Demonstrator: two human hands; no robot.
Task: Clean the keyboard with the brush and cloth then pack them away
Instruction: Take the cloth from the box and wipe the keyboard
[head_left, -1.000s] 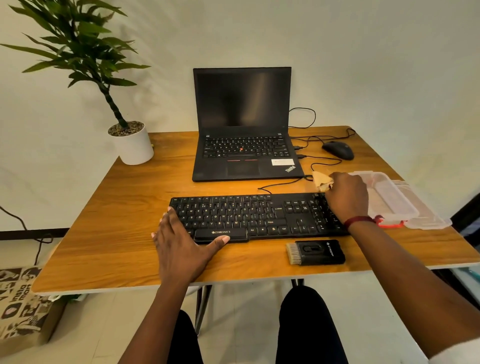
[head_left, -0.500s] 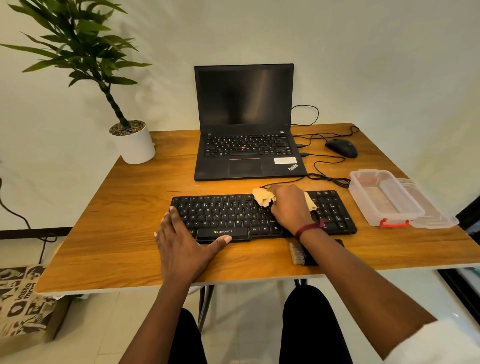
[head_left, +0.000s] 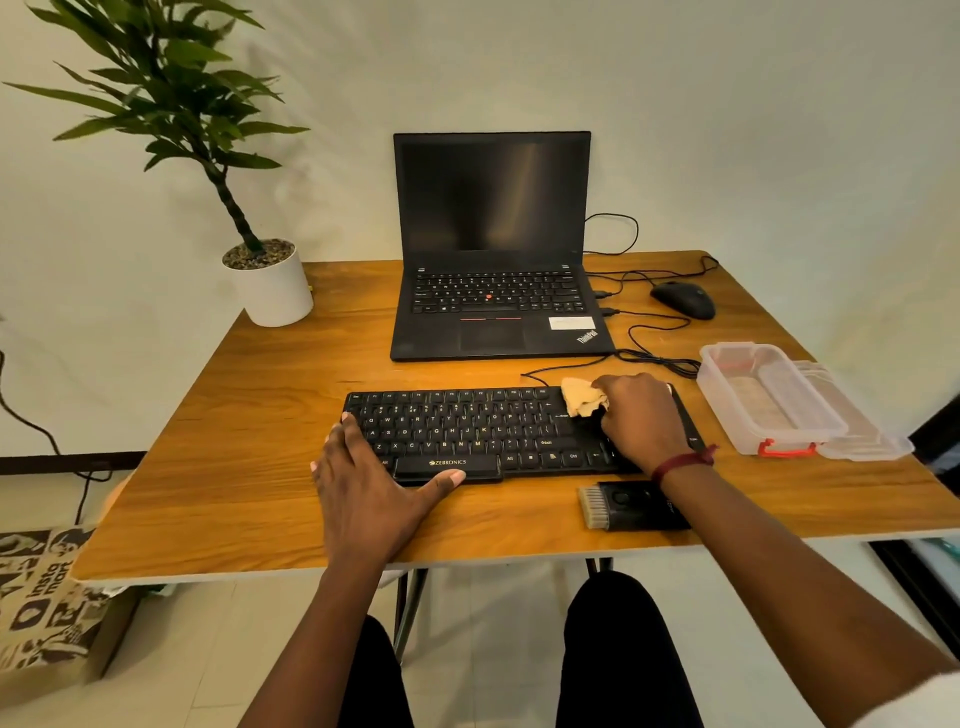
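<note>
Head view: right hand pinches cloth on keyboard to wipe; left hand spread flat, steadying its left end.

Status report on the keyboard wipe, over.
Left hand flat on keyboard. Right hand grips cloth on right-side keys. Brush idle beside keyboard, not in the way.

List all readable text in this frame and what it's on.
"ZEBRONICS": front edge of the keyboard.
"ThinkPad": palm rest of the laptop.
"insta mart": paper bag on the floor.
"Alt", "Ctrl" and single letters: keyboard keys.
Too blurred to read: white sticker on the laptop, and the mark on the brush.
</note>
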